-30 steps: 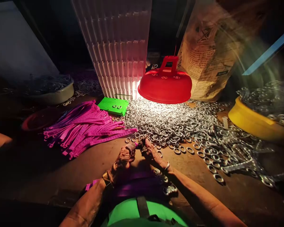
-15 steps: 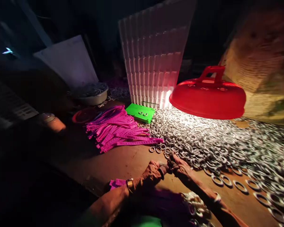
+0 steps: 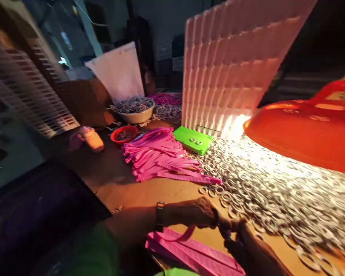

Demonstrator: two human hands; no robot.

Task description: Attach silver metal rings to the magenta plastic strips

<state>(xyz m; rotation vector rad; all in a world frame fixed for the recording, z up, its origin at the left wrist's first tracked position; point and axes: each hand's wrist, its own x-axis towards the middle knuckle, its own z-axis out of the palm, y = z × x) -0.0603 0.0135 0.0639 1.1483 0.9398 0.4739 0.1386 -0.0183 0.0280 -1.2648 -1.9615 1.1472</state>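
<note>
My left hand (image 3: 202, 213), wearing a wristwatch (image 3: 160, 214), is closed on a pink strap (image 3: 187, 234) that curls out beneath it. My right hand (image 3: 248, 243) meets it fingertip to fingertip, the fingers pinched. Something small and purplish shows in shadow between the two hands; its shape is unclear. Below them lie several flat pink straps (image 3: 198, 255). Just beyond my fingers spreads a broad heap of pale metal-looking rings (image 3: 255, 191). A larger pile of pink straps (image 3: 155, 157) sits farther back on the brown tabletop (image 3: 158, 191).
A red lamp shade (image 3: 307, 132) hangs low over the rings at right. Behind stands a ribbed pale panel (image 3: 227, 73). A green block (image 3: 189, 140) carries two rings. A red bowl (image 3: 123, 135), a white basin (image 3: 138, 116) and an orange bottle-like object (image 3: 92, 140) stand left.
The view has swung rightward objects further right and brightened. Both hands, still together, appear lower and further right. The pink straps below them now show clearly.
</note>
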